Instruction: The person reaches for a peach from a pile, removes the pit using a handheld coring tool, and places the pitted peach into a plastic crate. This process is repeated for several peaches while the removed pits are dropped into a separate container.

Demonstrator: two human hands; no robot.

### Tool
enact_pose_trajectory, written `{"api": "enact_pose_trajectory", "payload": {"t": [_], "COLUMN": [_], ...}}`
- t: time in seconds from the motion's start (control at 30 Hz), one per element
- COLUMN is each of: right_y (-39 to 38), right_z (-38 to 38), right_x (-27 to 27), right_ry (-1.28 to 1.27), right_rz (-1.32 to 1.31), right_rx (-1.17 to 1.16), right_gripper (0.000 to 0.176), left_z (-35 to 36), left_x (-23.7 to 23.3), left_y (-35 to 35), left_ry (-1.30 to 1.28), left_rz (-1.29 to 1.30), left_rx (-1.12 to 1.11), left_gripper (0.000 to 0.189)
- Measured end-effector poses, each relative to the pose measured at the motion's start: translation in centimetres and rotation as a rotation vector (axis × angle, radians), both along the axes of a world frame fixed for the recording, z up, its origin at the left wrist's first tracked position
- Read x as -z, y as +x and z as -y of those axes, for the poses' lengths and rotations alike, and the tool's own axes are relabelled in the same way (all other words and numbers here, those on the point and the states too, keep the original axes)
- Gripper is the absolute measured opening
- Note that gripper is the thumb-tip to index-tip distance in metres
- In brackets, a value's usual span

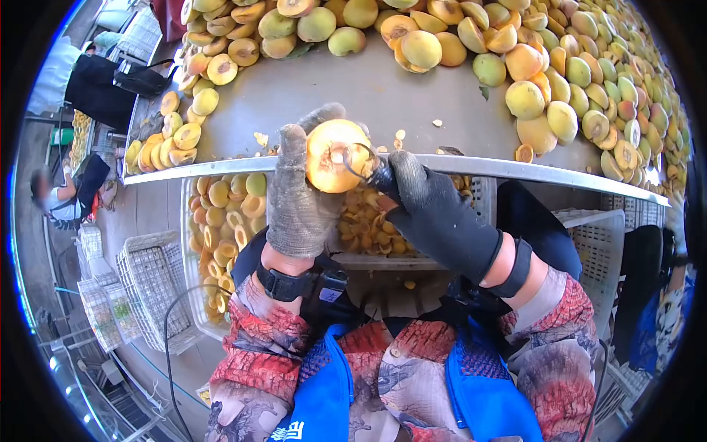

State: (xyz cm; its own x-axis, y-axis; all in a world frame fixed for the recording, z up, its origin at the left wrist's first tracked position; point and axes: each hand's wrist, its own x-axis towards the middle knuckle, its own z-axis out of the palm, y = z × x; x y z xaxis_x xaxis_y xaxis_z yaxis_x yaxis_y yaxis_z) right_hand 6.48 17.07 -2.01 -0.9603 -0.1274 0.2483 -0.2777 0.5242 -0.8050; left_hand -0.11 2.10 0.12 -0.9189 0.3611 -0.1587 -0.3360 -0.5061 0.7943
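Observation:
My left hand [296, 202], in a worn grey glove, is closed around a peach half [330, 174], its cut face turned up toward me. A reddish pit area shows at the middle of that face. In a dark glove, my right hand [434, 210] grips the dark handle of a pitting tool [383, 179]. The tool's curved wire loop lies over the right side of the cut face, by the pit area. Both hands are just over the near metal edge [515, 168] of the work table.
Heaped peaches and peach halves [589, 88] ring the metal table top [331, 92]. Below the edge, a white crate [190, 254] holds peach halves, with cut pieces [375, 228] beside it. Stacked crates [151, 283] stand left. Other people [70, 199] are at left and far right.

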Motion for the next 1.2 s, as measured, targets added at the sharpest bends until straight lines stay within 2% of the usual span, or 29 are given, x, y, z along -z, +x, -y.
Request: {"api": "enact_pose_trajectory", "payload": {"t": [0.03, 0.1, 0.13, 0.2, 0.37, 0.43, 0.53, 0.77, 0.83, 0.93, 0.97, 1.03, 1.2], "right_y": [0.0, 0.2, 0.1, -0.1, 0.3, 0.4, 0.4, 0.7, 0.8, 0.4, 0.1, -0.1, 0.5], "right_z": [0.0, 0.1, 0.2, 0.3, 0.4, 0.4, 0.3, 0.6, 0.6, 0.3, 0.2, 0.3, 0.7], "right_x": [0.0, 0.2, 0.2, 0.1, 0.6, 0.7, 1.0, 1.2, 1.3, 1.1, 1.1, 0.9, 0.7], "right_ry": [0.002, 0.137, 0.135, 0.173, 0.369, 0.438, 0.496, 0.502, 0.494, 0.416, 0.347, 0.278, 0.274], "right_rz": [-0.003, -0.015, -0.013, -0.177, -0.209, -0.181, -0.199, -0.222, -0.211, -0.166, -0.180, -0.196, -0.113], "right_rx": [-0.005, 0.005, 0.003, 0.000, 0.043, 0.037, 0.035, 0.049, 0.043, 0.040, 0.042, 0.044, 0.051], "right_gripper": [0.043, 0.026, 0.026, 0.024, 0.024, 0.025, 0.025, 0.025, 0.025, 0.024, 0.024, 0.024, 0.024], "left_z": [0.2, 0.6, 0.4, 0.6, 1.1, 0.9, 1.0, 1.3, 1.1, 0.3, 0.2, 0.1, 0.9], "left_x": [0.1, 0.3, 0.2, 0.3, 1.0, 0.9, 0.9, 1.3, 0.5, -0.2, -0.5, -1.0, 0.1], "left_y": [0.0, 0.0, 0.2, 0.1, 0.0, 0.3, 0.3, 0.3, 0.2, 0.1, 0.1, 0.2, -0.3], "left_ry": [0.002, -0.100, -0.118, -0.151, -0.217, -0.546, -0.622, -0.411, -0.314, -0.444, -0.440, -0.202, -0.297], "left_rz": [-0.003, 0.021, 0.028, -0.001, -0.057, -0.298, -0.319, -0.144, 0.036, -0.101, -0.105, -0.052, -0.113], "left_rx": [-0.005, 0.031, 0.003, 0.046, 0.111, 0.072, 0.076, 0.120, 0.177, 0.108, 0.107, 0.092, 0.157], "left_gripper": [0.055, 0.054, 0.054, 0.054, 0.047, 0.037, 0.031, 0.042, 0.050, 0.052, 0.052, 0.052, 0.048]}}
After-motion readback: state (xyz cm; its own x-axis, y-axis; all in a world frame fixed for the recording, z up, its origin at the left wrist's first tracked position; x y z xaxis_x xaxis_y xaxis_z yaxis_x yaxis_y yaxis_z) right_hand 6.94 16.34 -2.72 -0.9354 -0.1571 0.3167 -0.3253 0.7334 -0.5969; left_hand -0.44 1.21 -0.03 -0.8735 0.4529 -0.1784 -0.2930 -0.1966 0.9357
